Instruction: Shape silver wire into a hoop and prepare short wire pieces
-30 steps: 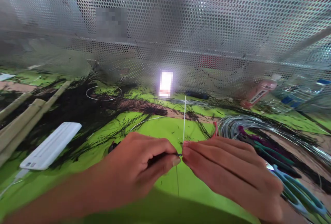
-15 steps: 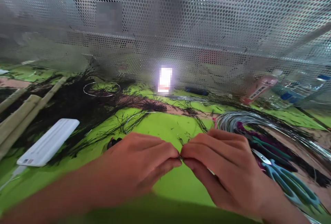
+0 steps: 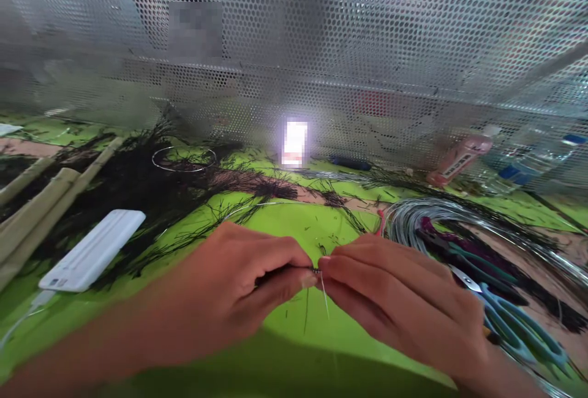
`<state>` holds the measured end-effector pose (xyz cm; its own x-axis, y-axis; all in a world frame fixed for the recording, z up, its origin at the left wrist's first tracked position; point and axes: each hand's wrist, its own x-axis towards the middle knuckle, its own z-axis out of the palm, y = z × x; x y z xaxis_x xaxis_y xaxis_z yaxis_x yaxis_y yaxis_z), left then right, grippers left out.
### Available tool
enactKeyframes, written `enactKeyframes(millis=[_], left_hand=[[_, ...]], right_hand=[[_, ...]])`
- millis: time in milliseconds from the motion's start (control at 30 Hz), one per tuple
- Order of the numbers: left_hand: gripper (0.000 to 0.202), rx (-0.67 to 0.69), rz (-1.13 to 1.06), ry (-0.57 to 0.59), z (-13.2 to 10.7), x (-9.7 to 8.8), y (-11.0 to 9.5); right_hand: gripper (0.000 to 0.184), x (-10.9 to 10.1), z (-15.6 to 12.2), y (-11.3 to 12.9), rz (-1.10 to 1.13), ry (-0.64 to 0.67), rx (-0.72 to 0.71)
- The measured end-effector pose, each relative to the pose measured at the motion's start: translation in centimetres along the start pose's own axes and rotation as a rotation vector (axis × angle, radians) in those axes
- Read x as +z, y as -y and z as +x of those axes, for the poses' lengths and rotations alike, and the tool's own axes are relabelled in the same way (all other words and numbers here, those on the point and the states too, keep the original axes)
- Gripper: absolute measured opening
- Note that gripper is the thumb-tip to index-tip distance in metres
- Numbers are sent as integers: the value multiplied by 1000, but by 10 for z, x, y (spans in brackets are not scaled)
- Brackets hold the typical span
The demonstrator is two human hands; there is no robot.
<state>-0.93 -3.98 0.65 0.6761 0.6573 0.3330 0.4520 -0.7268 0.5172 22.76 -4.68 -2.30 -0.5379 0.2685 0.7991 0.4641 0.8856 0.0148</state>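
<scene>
My left hand (image 3: 261, 278) and my right hand (image 3: 404, 300) meet fingertip to fingertip above the green work surface (image 3: 294, 337). Both are closed in a pinch on a thin wire (image 3: 325, 300), whose pale end hangs below the fingers. Between the fingertips shows a short dark wrapped stretch of it, and small black loops poke up above. Most of the piece is hidden by the fingers. Right of my right hand lie blue-handled scissors (image 3: 519, 324) and a coil of silvery wire (image 3: 408, 220).
Black bristly strands (image 3: 138, 196) cover the left, with wooden sticks (image 3: 55, 208) on them. A white power bank (image 3: 94, 251) with a cable lies nearby. Behind stand a perforated metal screen (image 3: 321, 37) and a bright phone-like screen (image 3: 294, 142). Bottles, one pink (image 3: 459, 159), lean at back right.
My fingertips have shifted slightly apart, showing the dark stretch between them. The pale wire end now hangs in view below. My right hand has turned and lowered a little.
</scene>
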Motion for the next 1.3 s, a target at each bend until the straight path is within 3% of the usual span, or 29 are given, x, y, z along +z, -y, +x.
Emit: enactKeyframes(millis=[133, 267, 433, 533, 600, 667, 733, 800, 867, 1167, 1300], left_hand=[[23, -20, 16, 38, -2, -1, 3], [22, 2, 77, 92, -5, 2, 5], [38, 142, 278, 12, -4, 13, 5], [41, 176, 260, -18, -1, 16, 7], [30, 144, 219, -51, -1, 16, 8], [18, 89, 185, -77, -1, 14, 9], [14, 51, 144, -81, -2, 12, 8], [16, 47, 108, -67, -1, 10, 7], [21, 34, 105, -53, 0, 10, 6], [37, 59, 208, -73, -1, 11, 3], [35, 157, 259, -127, -1, 11, 0]], right_hand=[[4, 0, 2, 3, -27, -23, 69], [13, -1, 11, 3, 133, 7, 188], [29, -8, 17, 8, 458, 221, 671], [35, -10, 16, 9, 558, 292, 788], [21, -10, 12, 6, 519, 234, 730], [5, -8, 8, 3, 366, 105, 555], [13, -7, 3, -1, 153, -16, 305], [20, -6, -1, -4, 16, -46, 81], [25, -5, -3, -6, -46, -39, -37], [26, -8, -13, -9, -93, 37, -114], [11, -5, -5, -3, -48, 94, 55]])
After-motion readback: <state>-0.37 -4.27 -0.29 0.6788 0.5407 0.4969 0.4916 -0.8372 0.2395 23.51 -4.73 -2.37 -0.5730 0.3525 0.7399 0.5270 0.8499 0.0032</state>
